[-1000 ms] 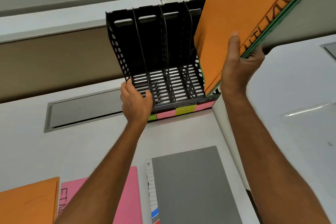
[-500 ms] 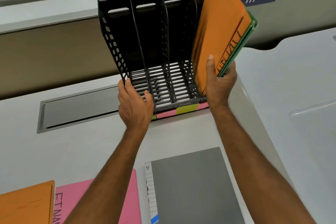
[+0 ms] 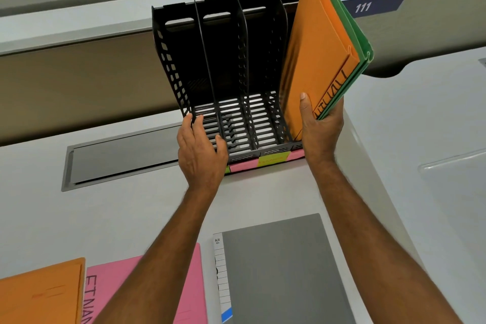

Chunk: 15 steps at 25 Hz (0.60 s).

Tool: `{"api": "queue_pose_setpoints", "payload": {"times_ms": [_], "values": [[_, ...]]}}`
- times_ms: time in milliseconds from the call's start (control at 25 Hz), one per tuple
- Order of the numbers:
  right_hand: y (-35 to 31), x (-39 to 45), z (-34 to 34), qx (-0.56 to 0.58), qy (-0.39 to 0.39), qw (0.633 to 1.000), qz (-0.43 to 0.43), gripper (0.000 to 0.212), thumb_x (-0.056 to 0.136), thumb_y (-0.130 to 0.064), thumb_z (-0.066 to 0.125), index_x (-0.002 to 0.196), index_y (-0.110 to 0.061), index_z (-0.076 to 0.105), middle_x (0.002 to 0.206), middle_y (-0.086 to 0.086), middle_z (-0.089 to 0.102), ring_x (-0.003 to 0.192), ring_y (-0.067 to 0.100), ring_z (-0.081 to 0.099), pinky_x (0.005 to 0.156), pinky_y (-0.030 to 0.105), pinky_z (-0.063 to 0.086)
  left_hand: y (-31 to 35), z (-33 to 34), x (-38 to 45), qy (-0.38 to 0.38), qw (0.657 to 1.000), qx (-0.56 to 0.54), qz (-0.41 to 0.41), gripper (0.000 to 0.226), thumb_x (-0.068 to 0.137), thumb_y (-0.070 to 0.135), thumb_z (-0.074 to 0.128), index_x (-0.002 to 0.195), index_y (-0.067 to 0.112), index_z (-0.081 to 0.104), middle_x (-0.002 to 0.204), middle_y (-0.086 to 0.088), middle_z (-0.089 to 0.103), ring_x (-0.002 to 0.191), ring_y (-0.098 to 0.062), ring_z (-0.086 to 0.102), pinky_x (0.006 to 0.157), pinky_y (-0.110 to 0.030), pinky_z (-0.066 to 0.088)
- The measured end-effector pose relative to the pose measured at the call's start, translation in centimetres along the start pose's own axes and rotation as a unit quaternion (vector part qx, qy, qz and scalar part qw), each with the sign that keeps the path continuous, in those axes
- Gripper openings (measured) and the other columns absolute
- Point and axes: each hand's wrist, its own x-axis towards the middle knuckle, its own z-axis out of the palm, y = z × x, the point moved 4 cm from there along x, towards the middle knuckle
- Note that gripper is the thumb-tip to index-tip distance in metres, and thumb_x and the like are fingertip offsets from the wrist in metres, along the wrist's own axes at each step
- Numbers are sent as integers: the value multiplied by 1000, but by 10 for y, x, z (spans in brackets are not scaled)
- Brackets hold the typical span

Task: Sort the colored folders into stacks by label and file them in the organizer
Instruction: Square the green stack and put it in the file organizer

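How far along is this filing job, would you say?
Early to midway, I would guess. Done: nothing is fully filed; the three left slots of the black organizer show bare floor. In hand: the right hand grips an orange and green folder bundle, lower edge in the rightmost slot, while the left hand steadies the organizer. Left: a pink folder, another orange folder and a grey folder lie on the desk.

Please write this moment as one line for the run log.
left hand: grips organizer front left corner | right hand: holds orange and green folders, lower end in rightmost slot | other slots: empty
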Motion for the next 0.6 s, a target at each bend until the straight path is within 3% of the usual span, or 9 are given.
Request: {"api": "queue_pose_setpoints", "payload": {"times_ms": [120,280,400,480,600], "values": [[-3,-4,-6,-17,-2,1000,-4,62,94,-44,70,142,-18,42,125,-10,60,110,-12,60,83,8,53,0,-2,1,-13,1000,-20,-3,55,94,30,60,145,13,47,160,-9,37,145,-27,38,103,-42,50],[-11,-21,-22,-26,-8,999,-21,72,96,-38,69,154,-21,30,149,-1,50,130,8,55,94,12,52,0,-14,-6,-25,998,-55,21,51,96,26,61,144,12,50,160,-10,38,146,-26,38,114,-46,44],[-16,-46,-34,-37,-4,999,-11,76,96,-32,69,157,-25,24,154,-14,36,141,5,42,97,5,44,1,-30,-21,-16,997,-60,39,50,96,26,61,143,12,52,158,-11,41,145,-26,39,118,-49,39],[-18,-65,-42,-47,-5,999,-5,75,96,-29,69,157,-24,25,156,-10,36,142,5,39,98,2,39,0,-41,-35,-14,996,-71,45,51,95,25,62,143,12,52,157,-11,42,146,-27,39,119,-49,37],[-24,-106,-54,-48,-35,998,-7,71,97,-24,69,156,-23,29,159,-5,36,145,9,39,108,15,41,-10,-63,-69,-21,996,-76,49,51,94,24,63,143,12,52,156,-13,42,145,-29,39,117,-50,38]]}}
